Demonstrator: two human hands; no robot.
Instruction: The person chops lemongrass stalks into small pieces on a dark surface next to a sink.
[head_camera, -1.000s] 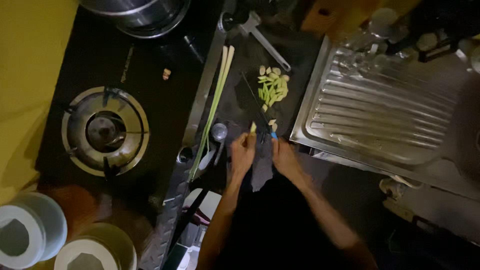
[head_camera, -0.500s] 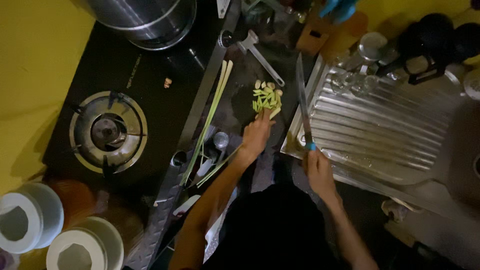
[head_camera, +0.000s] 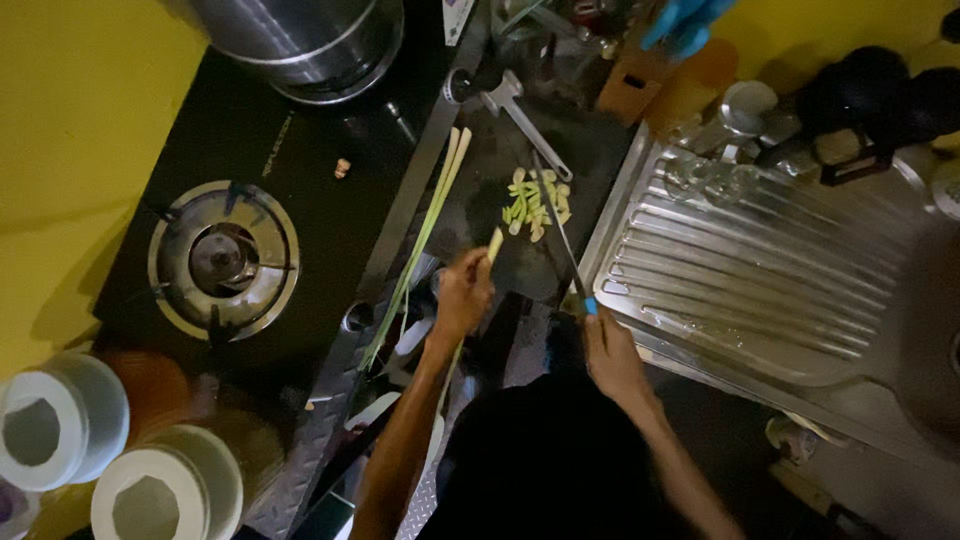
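Dim light over the dark cutting board (head_camera: 500, 265), and both hands are on it, set apart from each other. The left hand (head_camera: 462, 297) is closed round a pale stalk piece (head_camera: 494, 243) at the board's near edge; the stalk pokes out past the fingers, its long axis pointing away from the person toward the heap of cut pieces (head_camera: 535, 203) in the middle of the board. The right hand (head_camera: 610, 350) grips the blue end of a knife (head_camera: 562, 235) off the board's near right corner. The thin blade runs up along the board's right side, its tip close to the heap, lying roughly parallel to the stalk rather than across it.

So the stalk sits just left of the blade, and the left hand is the nearer one to it, in fact clamped on it.

Along the board's left edge lie two long green stalks (head_camera: 420, 240), also pointing away. Beyond them, left of the board, a gas burner (head_camera: 222, 258); right of the board, a ridged steel drainer (head_camera: 760, 270). At the board's far left corner stands a big steel pot (head_camera: 300, 40).
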